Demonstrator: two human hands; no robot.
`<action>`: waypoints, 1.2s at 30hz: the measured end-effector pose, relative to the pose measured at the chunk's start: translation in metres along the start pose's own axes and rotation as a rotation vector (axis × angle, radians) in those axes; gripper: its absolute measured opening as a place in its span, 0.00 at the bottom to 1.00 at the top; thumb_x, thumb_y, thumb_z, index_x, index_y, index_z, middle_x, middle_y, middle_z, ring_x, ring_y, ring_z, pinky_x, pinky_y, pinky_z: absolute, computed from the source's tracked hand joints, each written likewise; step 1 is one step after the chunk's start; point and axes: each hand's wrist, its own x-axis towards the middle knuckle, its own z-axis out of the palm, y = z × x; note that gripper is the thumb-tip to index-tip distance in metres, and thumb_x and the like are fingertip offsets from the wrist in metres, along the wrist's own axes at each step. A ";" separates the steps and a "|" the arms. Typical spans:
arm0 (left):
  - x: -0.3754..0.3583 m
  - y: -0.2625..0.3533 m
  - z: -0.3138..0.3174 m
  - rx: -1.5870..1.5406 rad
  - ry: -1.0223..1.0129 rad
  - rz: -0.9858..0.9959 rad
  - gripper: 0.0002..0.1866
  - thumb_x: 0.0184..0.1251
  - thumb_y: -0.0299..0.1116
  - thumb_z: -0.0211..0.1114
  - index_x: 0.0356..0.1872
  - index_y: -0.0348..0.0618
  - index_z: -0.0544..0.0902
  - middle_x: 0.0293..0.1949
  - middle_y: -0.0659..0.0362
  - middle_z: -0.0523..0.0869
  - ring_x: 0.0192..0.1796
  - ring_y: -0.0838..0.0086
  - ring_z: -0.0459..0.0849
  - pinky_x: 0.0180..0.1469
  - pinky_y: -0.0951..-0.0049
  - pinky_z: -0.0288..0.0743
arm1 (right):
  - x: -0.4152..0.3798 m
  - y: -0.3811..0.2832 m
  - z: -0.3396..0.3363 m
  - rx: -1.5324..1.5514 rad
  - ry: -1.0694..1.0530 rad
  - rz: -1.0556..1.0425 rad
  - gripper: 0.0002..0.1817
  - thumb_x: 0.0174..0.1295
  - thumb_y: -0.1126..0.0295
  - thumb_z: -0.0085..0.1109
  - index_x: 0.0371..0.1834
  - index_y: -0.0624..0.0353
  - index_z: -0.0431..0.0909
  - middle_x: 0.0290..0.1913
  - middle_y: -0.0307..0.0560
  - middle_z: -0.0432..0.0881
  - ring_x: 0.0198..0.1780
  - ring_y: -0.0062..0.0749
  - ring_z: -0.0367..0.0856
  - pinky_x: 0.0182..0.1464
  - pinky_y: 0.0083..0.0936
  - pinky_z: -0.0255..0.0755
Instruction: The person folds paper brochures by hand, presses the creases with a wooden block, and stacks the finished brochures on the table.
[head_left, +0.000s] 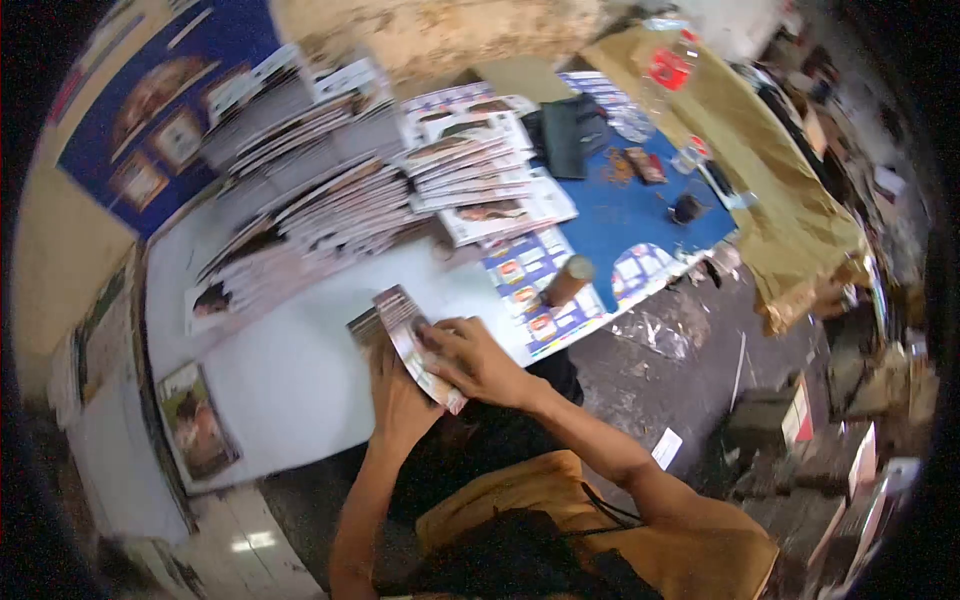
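Note:
A narrow printed leaflet, apparently folded, is held upright over the near edge of the white table. My left hand grips it from the left and below, with part of its fingers hidden behind the paper. Curled fingers of my right hand press on its face from the right. Beyond my hands, a fanned row of printed sheets lies across the table. Beside that row is a smaller stack of folded prints.
Tall paper stacks stand at the back left. A brown cylinder rests near the table's right edge. Farther right are a dark wallet-like item, a plastic bottle and brown wrapping paper. A picture card lies at the left.

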 end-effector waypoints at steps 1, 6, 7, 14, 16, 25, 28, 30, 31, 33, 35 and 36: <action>-0.002 0.003 -0.004 -0.026 -0.046 -0.170 0.46 0.55 0.53 0.71 0.70 0.34 0.68 0.67 0.35 0.68 0.75 0.40 0.59 0.75 0.38 0.52 | 0.000 -0.002 0.003 -0.126 -0.041 0.003 0.32 0.61 0.60 0.69 0.68 0.57 0.74 0.59 0.56 0.75 0.57 0.54 0.74 0.59 0.43 0.69; -0.040 -0.018 -0.021 0.184 0.086 -0.320 0.36 0.62 0.33 0.66 0.72 0.33 0.66 0.74 0.46 0.67 0.78 0.48 0.59 0.77 0.40 0.49 | 0.001 -0.008 0.011 -0.365 -0.102 0.064 0.37 0.67 0.53 0.60 0.78 0.49 0.62 0.78 0.59 0.58 0.73 0.58 0.61 0.65 0.55 0.61; -0.045 -0.021 -0.020 0.212 0.082 -0.288 0.35 0.63 0.32 0.64 0.71 0.33 0.67 0.74 0.45 0.67 0.79 0.48 0.59 0.77 0.40 0.49 | 0.002 -0.013 0.014 -0.407 -0.112 0.066 0.35 0.70 0.54 0.56 0.78 0.48 0.60 0.80 0.57 0.54 0.77 0.58 0.57 0.68 0.56 0.58; -0.045 -0.022 -0.012 0.176 0.258 -0.288 0.24 0.77 0.32 0.51 0.68 0.29 0.71 0.68 0.42 0.76 0.73 0.50 0.70 0.76 0.46 0.58 | 0.003 -0.017 0.054 -0.604 -0.091 0.135 0.33 0.73 0.56 0.50 0.79 0.52 0.59 0.81 0.55 0.55 0.78 0.58 0.56 0.72 0.61 0.54; -0.050 -0.026 -0.011 0.169 0.240 -0.254 0.24 0.76 0.33 0.52 0.68 0.29 0.72 0.67 0.42 0.76 0.74 0.50 0.70 0.76 0.46 0.57 | 0.004 -0.018 0.057 -0.614 -0.086 0.155 0.33 0.73 0.56 0.50 0.79 0.52 0.59 0.81 0.55 0.55 0.78 0.57 0.56 0.72 0.61 0.54; -0.048 -0.025 -0.014 0.218 0.206 -0.247 0.24 0.76 0.34 0.53 0.67 0.31 0.73 0.68 0.45 0.77 0.74 0.52 0.69 0.77 0.46 0.56 | 0.005 -0.021 0.063 -0.664 -0.131 0.132 0.34 0.72 0.54 0.50 0.79 0.53 0.59 0.81 0.55 0.54 0.79 0.54 0.55 0.73 0.61 0.51; -0.048 -0.025 -0.013 0.219 0.198 -0.259 0.24 0.76 0.35 0.53 0.67 0.32 0.73 0.68 0.46 0.76 0.74 0.51 0.69 0.76 0.45 0.56 | 0.005 -0.020 0.062 -0.672 -0.143 0.133 0.34 0.72 0.54 0.50 0.79 0.53 0.60 0.81 0.54 0.53 0.79 0.53 0.55 0.73 0.62 0.51; -0.048 -0.024 -0.013 0.218 0.198 -0.269 0.23 0.76 0.35 0.53 0.67 0.33 0.74 0.69 0.48 0.75 0.75 0.51 0.68 0.76 0.45 0.56 | 0.004 -0.020 0.062 -0.671 -0.153 0.137 0.34 0.72 0.54 0.50 0.79 0.53 0.59 0.82 0.54 0.53 0.79 0.53 0.54 0.73 0.62 0.50; -0.047 -0.023 -0.013 0.217 0.199 -0.272 0.23 0.76 0.35 0.53 0.67 0.34 0.74 0.69 0.49 0.74 0.75 0.52 0.67 0.76 0.44 0.57 | 0.004 -0.020 0.062 -0.668 -0.157 0.137 0.34 0.72 0.54 0.50 0.79 0.53 0.59 0.82 0.54 0.53 0.79 0.53 0.54 0.73 0.62 0.50; -0.046 -0.021 -0.016 0.244 0.170 -0.263 0.23 0.75 0.34 0.54 0.66 0.35 0.75 0.70 0.50 0.73 0.75 0.52 0.67 0.75 0.45 0.57 | 0.004 -0.020 0.061 -0.673 -0.157 0.136 0.34 0.72 0.54 0.49 0.79 0.53 0.60 0.82 0.54 0.53 0.79 0.53 0.54 0.73 0.60 0.50; -0.046 -0.021 -0.016 0.246 0.155 -0.256 0.23 0.74 0.33 0.55 0.67 0.36 0.74 0.71 0.51 0.72 0.75 0.52 0.66 0.75 0.44 0.57 | 0.005 -0.021 0.060 -0.688 -0.151 0.128 0.34 0.72 0.52 0.49 0.79 0.53 0.60 0.81 0.54 0.54 0.79 0.52 0.55 0.73 0.58 0.50; -0.047 -0.022 -0.016 0.236 0.154 -0.253 0.24 0.73 0.32 0.56 0.68 0.37 0.73 0.71 0.51 0.72 0.75 0.51 0.66 0.76 0.44 0.57 | 0.005 -0.021 0.060 -0.682 -0.152 0.127 0.34 0.72 0.53 0.50 0.79 0.54 0.60 0.81 0.55 0.54 0.79 0.52 0.55 0.73 0.58 0.50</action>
